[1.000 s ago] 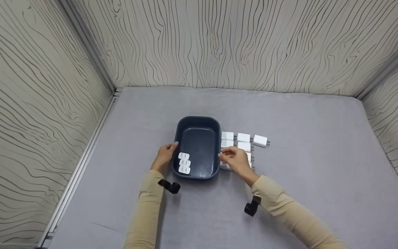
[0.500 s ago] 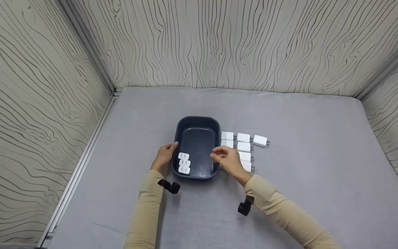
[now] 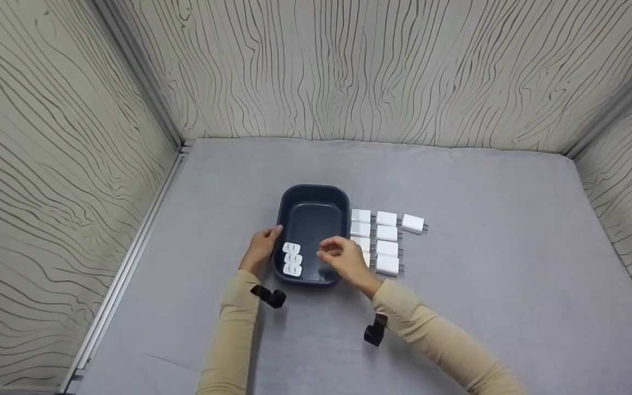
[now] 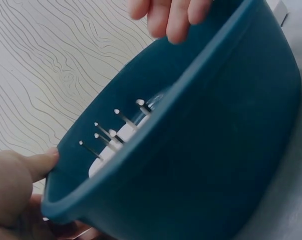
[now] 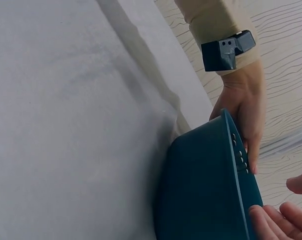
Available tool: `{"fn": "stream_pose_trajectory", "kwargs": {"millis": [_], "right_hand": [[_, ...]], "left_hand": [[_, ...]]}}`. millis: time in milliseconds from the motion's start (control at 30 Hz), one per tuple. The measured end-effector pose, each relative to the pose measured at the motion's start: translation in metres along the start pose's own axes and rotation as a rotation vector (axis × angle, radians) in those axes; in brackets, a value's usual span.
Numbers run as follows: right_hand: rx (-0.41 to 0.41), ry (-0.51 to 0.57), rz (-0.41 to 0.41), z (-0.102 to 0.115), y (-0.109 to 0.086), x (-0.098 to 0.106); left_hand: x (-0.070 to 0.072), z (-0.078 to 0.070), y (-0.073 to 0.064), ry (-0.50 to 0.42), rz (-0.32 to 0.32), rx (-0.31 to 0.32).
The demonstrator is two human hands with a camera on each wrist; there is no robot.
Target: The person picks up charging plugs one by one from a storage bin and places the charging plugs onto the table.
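My left hand (image 3: 261,249) grips the left wall of a dark blue plastic basin (image 3: 316,282), thumb over the rim and fingers outside. Inside, several white plug chargers (image 3: 292,258) stand close together at the near left; the left wrist view shows their metal prongs (image 4: 123,117) pointing up. My right hand (image 3: 344,259) hangs over the basin's right half, fingers loosely bent, with a gap between thumb and fingertips. Nothing shows between the fingers (image 5: 286,220) in the right wrist view.
Several more white chargers (image 3: 387,249) lie in columns right of the basin, prongs pointing right. One charger (image 3: 413,223) lies apart at the far right of them. Grey cloth (image 3: 486,247) covers the table, and patterned walls (image 3: 338,71) stand around it.
My right hand has moved left from over the chargers on the table to above the basin, uncovering those chargers. My left hand and the basin have stayed put.
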State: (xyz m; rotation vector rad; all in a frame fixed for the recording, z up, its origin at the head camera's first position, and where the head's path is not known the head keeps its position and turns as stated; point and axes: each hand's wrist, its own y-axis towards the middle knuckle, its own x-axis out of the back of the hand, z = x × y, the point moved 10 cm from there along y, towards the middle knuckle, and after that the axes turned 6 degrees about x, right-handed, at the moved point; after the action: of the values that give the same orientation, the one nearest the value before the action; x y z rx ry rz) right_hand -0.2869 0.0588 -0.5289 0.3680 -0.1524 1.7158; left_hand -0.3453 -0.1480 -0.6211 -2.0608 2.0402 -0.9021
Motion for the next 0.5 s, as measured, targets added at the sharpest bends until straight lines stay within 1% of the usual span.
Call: {"fn": "stream_pose_trajectory", "kwargs": {"millis": [67,167,200,333,433,500], "right_hand": [[0.001,0.009,0.006,0.0,0.0,-0.003],[0.01,0.007,0.014,-0.001,0.001,-0.008],[0.011,0.006,0.017,-0.001,0.002,-0.009],[0.032,-0.006,0.028,0.001,0.004,-0.013],[0.048,-0.013,0.04,0.002,0.006,-0.017],[0.052,-0.022,0.054,0.002,0.007,-0.02]], "left_hand": [[0.001,0.001,0.003,0.016,-0.008,-0.013],[0.001,-0.002,-0.002,0.014,-0.012,-0.013],[0.001,-0.009,-0.014,0.021,-0.013,0.016],[0.0,-0.015,-0.024,0.019,-0.002,0.017],[0.0,-0.015,-0.026,0.024,0.005,0.017],[0.0,-0.014,-0.025,0.022,0.004,0.028]]}}
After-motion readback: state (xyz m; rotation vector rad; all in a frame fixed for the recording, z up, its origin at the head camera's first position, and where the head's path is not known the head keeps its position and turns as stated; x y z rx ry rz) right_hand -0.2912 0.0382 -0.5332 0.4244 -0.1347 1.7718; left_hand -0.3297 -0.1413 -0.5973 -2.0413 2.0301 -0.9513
